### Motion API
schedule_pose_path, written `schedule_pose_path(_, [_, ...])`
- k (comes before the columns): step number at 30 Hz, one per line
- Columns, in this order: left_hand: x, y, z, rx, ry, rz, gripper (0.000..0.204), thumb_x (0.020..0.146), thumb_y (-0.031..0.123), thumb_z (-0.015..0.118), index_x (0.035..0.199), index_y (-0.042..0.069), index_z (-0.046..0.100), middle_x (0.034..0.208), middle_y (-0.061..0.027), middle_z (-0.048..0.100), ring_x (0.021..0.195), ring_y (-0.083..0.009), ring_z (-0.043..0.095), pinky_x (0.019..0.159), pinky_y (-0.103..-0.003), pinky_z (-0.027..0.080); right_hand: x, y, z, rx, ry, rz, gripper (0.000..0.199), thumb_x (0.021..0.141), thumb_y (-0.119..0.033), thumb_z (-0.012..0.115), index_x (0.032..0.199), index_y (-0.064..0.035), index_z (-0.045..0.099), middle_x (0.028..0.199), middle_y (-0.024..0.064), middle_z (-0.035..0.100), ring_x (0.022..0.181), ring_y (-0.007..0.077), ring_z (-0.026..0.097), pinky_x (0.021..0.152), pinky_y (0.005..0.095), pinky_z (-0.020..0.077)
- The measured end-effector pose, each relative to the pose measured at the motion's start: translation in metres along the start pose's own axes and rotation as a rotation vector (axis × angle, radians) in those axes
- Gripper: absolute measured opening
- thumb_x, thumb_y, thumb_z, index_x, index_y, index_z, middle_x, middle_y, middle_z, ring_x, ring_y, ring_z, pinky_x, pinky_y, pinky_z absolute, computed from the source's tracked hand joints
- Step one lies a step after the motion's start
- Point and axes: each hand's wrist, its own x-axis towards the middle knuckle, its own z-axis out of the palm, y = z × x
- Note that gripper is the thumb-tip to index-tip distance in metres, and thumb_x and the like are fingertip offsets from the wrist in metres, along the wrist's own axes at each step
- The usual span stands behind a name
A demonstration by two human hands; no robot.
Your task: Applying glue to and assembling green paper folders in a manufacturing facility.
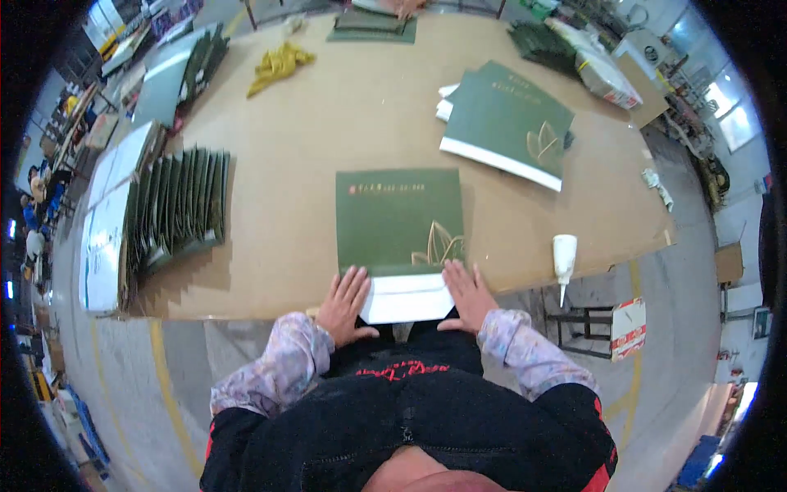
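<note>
A green sheet-like piece, which looks like a flattened paper bag, lies in front of me at the table's near edge. It bears gold print and a gold leaf outline. Its white strip is toward me and reaches over the edge. My left hand rests on the strip's left end, fingers stretched out. At the right end lies my right hand, also with fingers extended and the thumb apart. Neither hand grips anything. Right of them, a white squeeze bottle lies with its nozzle toward me.
More green pieces lie fanned at the right. Folded green bags stand in a row at the left beside a white-sided stack. A yellow cloth lies farther back. Another person's hand is at the far edge. A stool stands below.
</note>
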Motion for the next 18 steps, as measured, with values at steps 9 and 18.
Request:
schedule_pose_path(9, [0.004, -0.021, 0.029, -0.020, 0.200, 0.115, 0.061, 0.071, 0.007, 0.065, 0.130, 0.002, 0.048, 0.152, -0.0173, 0.030, 0.142, -0.0383, 0.025, 0.116, -0.055, 0.018, 0.001, 0.008, 0.030, 0.023, 0.399, -0.055, 0.062, 0.080, -0.028, 0.060, 0.132, 0.0032, 0.048, 0.143, 0.0192, 0.043, 0.135, 0.0321, 0.039, 0.114, 0.0486, 0.0265])
schedule_pose_path(18, [0.015, -0.032, 0.011, -0.055, 0.298, 0.223, 0.049, 0.071, 0.004, 0.064, 0.119, 0.002, 0.056, 0.118, -0.0135, 0.056, 0.121, -0.0332, 0.049, 0.105, -0.045, 0.042, -0.002, 0.006, 0.023, 0.166, 0.501, 0.005, 0.044, 0.076, -0.009, 0.061, 0.119, -0.0036, 0.059, 0.122, 0.0087, 0.059, 0.117, 0.0253, 0.054, 0.101, 0.0400, 0.0393])
